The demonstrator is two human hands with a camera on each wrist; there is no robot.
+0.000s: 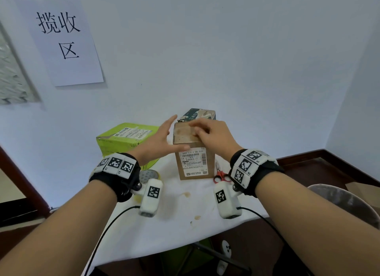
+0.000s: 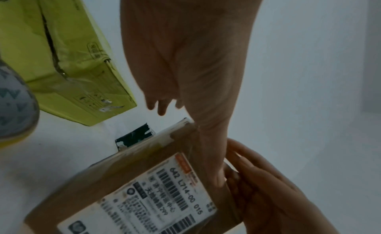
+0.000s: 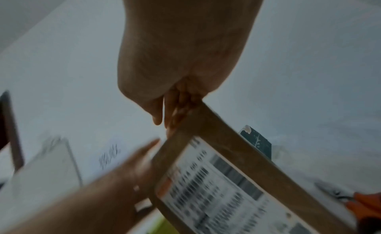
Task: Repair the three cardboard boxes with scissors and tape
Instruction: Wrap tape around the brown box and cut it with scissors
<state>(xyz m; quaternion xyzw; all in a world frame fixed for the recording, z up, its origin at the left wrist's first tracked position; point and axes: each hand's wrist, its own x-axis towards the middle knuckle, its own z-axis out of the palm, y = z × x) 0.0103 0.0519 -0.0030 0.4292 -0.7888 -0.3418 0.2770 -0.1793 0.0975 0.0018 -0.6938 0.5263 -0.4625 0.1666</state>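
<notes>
While the brown box [image 1: 194, 152] stands upright near the middle of the table [image 1: 181, 214], its shipping label facing the near edge, both hands work at its top. The right hand [image 1: 213, 135] lies over the top face with fingers bent, pressing down; whether tape sits under them I cannot tell. The left hand [image 1: 162, 140] is flat and straight-fingered against the box's upper left side, holding nothing. The green box [image 1: 125, 141] sits toward the left edge, the dark printed box [image 1: 198, 113] behind the brown one. The tape roll [image 1: 149, 175] lies by the left wrist, the scissors [image 1: 221, 173] just right of the brown box. To do this well, brace the side firmly and smooth from centre outward.
</notes>
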